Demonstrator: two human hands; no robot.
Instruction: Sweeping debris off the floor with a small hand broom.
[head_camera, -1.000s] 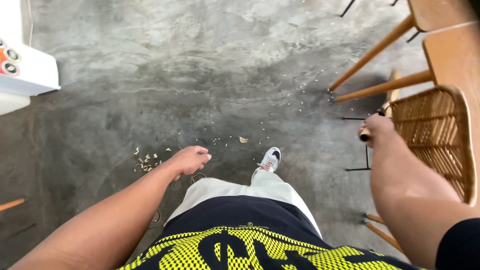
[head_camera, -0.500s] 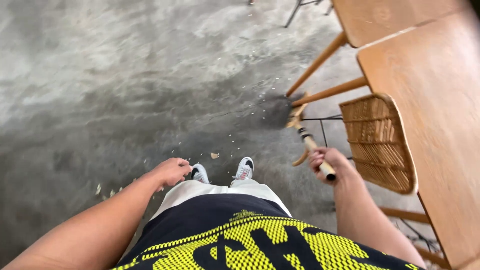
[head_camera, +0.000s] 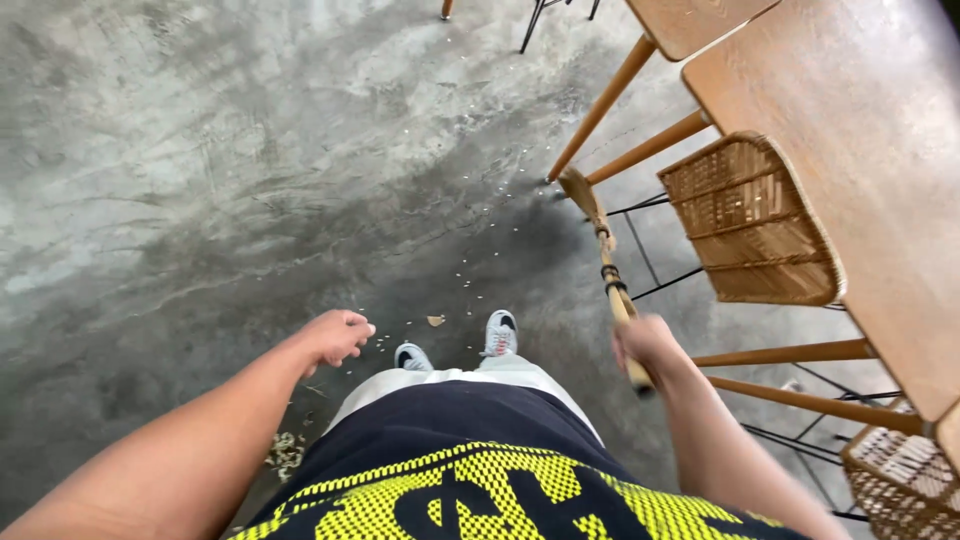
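My right hand (head_camera: 648, 342) is clenched around the upper handle of the broom (head_camera: 606, 262), gripping it firmly. The broom slants away from me, its bristle head (head_camera: 580, 190) resting on the concrete floor (head_camera: 220, 170) just beside the nearest wooden table leg (head_camera: 600, 108). My left hand (head_camera: 335, 335) hangs free on the far side of my body from the broom, fingers loosely curled and holding nothing.

Step in hand, by my judgement: sweeping, with the bristles set at the edge of the table. Pale crumbs (head_camera: 500, 185) lie scattered on the floor out from that table leg, toward my shoes (head_camera: 498, 333); a larger flake (head_camera: 435, 321) lies just in front of the shoes, and a small pile of debris (head_camera: 285, 452) lies on my left-hand side. The next stroke calls for keeping the bristles flat and clear of the wicker chair (head_camera: 750, 220) tucked under the table (head_camera: 850, 140).

No packages, labels or signs are visible.
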